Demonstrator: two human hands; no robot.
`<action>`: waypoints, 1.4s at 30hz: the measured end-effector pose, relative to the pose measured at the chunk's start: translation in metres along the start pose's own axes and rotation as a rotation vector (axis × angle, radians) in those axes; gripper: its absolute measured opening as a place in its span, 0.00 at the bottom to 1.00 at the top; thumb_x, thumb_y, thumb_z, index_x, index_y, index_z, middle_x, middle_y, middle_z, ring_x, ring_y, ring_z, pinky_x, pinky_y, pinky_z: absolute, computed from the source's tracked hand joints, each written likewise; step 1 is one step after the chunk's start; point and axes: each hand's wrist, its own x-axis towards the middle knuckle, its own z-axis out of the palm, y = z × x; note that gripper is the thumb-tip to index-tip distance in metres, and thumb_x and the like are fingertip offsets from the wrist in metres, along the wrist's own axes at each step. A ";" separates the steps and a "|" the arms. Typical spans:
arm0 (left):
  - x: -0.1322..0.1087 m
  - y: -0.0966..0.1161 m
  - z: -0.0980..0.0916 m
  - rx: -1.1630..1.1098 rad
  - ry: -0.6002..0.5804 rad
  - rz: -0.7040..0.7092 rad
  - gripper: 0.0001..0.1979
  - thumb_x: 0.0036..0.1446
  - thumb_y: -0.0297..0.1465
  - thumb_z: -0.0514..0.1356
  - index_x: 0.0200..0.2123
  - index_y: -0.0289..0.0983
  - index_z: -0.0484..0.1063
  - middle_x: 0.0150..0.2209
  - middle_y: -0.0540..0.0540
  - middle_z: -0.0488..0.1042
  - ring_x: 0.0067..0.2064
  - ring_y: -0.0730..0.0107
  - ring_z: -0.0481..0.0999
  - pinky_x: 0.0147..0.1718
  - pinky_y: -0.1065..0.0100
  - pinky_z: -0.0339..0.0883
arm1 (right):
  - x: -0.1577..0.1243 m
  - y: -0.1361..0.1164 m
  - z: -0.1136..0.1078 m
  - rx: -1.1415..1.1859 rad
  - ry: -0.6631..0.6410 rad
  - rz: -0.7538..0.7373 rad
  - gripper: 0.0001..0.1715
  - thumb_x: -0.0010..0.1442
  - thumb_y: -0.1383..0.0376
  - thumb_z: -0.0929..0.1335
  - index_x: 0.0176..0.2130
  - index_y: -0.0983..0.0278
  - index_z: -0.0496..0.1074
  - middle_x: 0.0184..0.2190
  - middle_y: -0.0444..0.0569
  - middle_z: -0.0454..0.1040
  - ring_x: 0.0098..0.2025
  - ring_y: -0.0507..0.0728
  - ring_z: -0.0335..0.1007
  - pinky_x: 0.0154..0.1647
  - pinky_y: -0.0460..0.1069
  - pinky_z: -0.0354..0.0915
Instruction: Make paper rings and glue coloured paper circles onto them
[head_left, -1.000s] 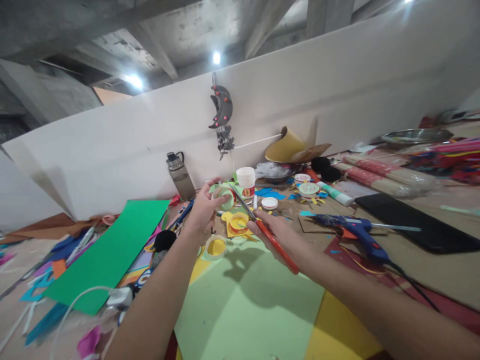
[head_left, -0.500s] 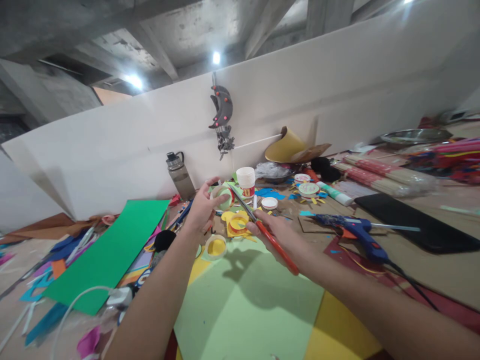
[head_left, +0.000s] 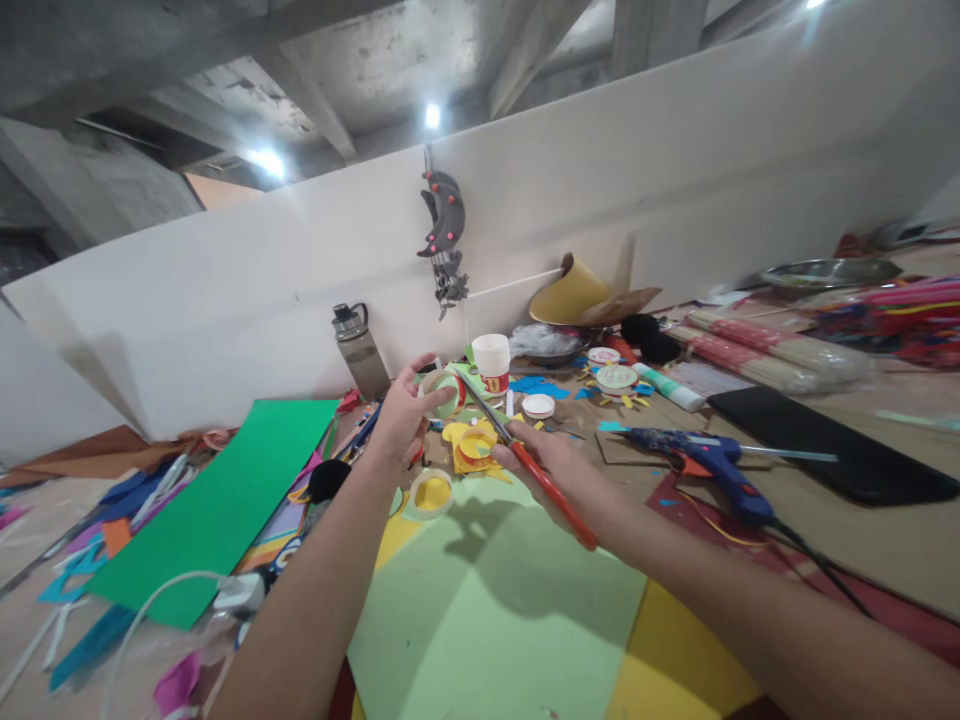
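Note:
My left hand (head_left: 401,418) holds a clear roll of tape (head_left: 441,393) up above the table, fingers around its rim. My right hand (head_left: 551,470) grips red-handled scissors (head_left: 525,462); their blades point up and left toward the tape roll, and the tips nearly touch it. Below the hands lie a yellow and red paper cut-out (head_left: 474,447) and a second tape roll (head_left: 432,491) on a light green sheet (head_left: 495,610).
A blue glue gun (head_left: 712,462) lies to the right with its cord. A dark green sheet (head_left: 225,500) lies left, a grey water bottle (head_left: 360,350) and white paper cups (head_left: 492,360) stand by the white wall, and a black board (head_left: 832,445) lies far right. Paper scraps litter the table.
My left hand has lifted the tape roll slightly and turned it. The scissors have stayed almost where they were.

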 end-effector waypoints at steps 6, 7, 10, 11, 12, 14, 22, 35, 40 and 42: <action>0.000 0.000 -0.003 -0.006 0.011 0.021 0.40 0.36 0.26 0.74 0.54 0.37 0.65 0.32 0.49 0.79 0.31 0.71 0.78 0.31 0.72 0.71 | 0.000 0.001 0.000 0.005 -0.014 -0.004 0.19 0.60 0.49 0.63 0.29 0.61 0.66 0.19 0.40 0.63 0.21 0.50 0.53 0.21 0.45 0.50; 0.001 -0.001 -0.003 -0.010 0.014 0.022 0.39 0.36 0.26 0.74 0.54 0.37 0.65 0.33 0.49 0.79 0.31 0.71 0.78 0.31 0.72 0.71 | 0.000 0.001 0.000 0.014 -0.016 -0.003 0.19 0.60 0.49 0.63 0.29 0.61 0.66 0.19 0.40 0.62 0.21 0.50 0.53 0.21 0.45 0.51; 0.002 -0.002 -0.004 -0.002 0.006 0.028 0.38 0.37 0.27 0.74 0.53 0.37 0.65 0.34 0.47 0.80 0.31 0.70 0.78 0.31 0.71 0.71 | 0.000 0.000 0.000 0.051 -0.028 0.007 0.19 0.60 0.48 0.62 0.29 0.60 0.65 0.18 0.39 0.62 0.20 0.50 0.54 0.20 0.45 0.51; 0.002 -0.003 -0.005 0.008 -0.002 0.031 0.38 0.37 0.27 0.74 0.53 0.37 0.65 0.34 0.47 0.80 0.31 0.69 0.78 0.31 0.71 0.71 | 0.000 -0.001 0.000 0.064 -0.041 0.014 0.19 0.60 0.48 0.62 0.30 0.60 0.65 0.18 0.39 0.62 0.19 0.50 0.55 0.20 0.45 0.52; 0.003 -0.004 -0.005 0.018 -0.012 0.034 0.38 0.37 0.27 0.74 0.53 0.37 0.65 0.34 0.46 0.80 0.32 0.68 0.79 0.31 0.70 0.71 | 0.000 -0.001 0.000 0.075 -0.056 0.023 0.19 0.61 0.48 0.62 0.31 0.60 0.64 0.18 0.39 0.62 0.19 0.50 0.56 0.19 0.45 0.52; 0.002 -0.004 -0.004 0.034 -0.032 0.034 0.39 0.36 0.28 0.74 0.54 0.36 0.64 0.35 0.45 0.80 0.33 0.67 0.79 0.32 0.69 0.72 | 0.000 -0.001 -0.001 0.089 -0.084 0.039 0.19 0.61 0.47 0.62 0.32 0.60 0.65 0.18 0.39 0.63 0.19 0.51 0.57 0.19 0.45 0.53; -0.002 0.002 0.000 0.080 -0.058 0.005 0.41 0.35 0.27 0.74 0.54 0.34 0.65 0.30 0.49 0.79 0.30 0.70 0.78 0.32 0.71 0.70 | 0.003 0.006 -0.001 -0.019 -0.046 -0.017 0.18 0.60 0.50 0.63 0.32 0.61 0.65 0.22 0.41 0.66 0.23 0.51 0.59 0.24 0.46 0.54; 0.003 0.002 -0.008 0.097 -0.067 0.011 0.40 0.35 0.28 0.74 0.55 0.36 0.66 0.35 0.45 0.80 0.34 0.67 0.79 0.38 0.67 0.70 | 0.003 0.008 -0.001 -0.052 -0.043 0.001 0.18 0.59 0.50 0.64 0.35 0.62 0.71 0.21 0.42 0.68 0.22 0.52 0.59 0.22 0.46 0.52; 0.003 0.001 -0.010 0.113 -0.053 0.026 0.41 0.35 0.30 0.74 0.56 0.36 0.66 0.35 0.45 0.80 0.35 0.66 0.79 0.38 0.66 0.71 | 0.003 0.007 -0.001 -0.037 -0.052 0.000 0.17 0.59 0.51 0.64 0.34 0.61 0.69 0.20 0.40 0.66 0.22 0.51 0.58 0.23 0.45 0.52; 0.003 0.001 -0.010 0.112 -0.051 0.026 0.41 0.35 0.29 0.74 0.55 0.36 0.66 0.35 0.45 0.80 0.35 0.66 0.79 0.37 0.66 0.71 | 0.002 0.007 -0.002 -0.019 -0.068 0.005 0.16 0.60 0.51 0.64 0.33 0.61 0.68 0.20 0.40 0.65 0.22 0.51 0.57 0.23 0.45 0.51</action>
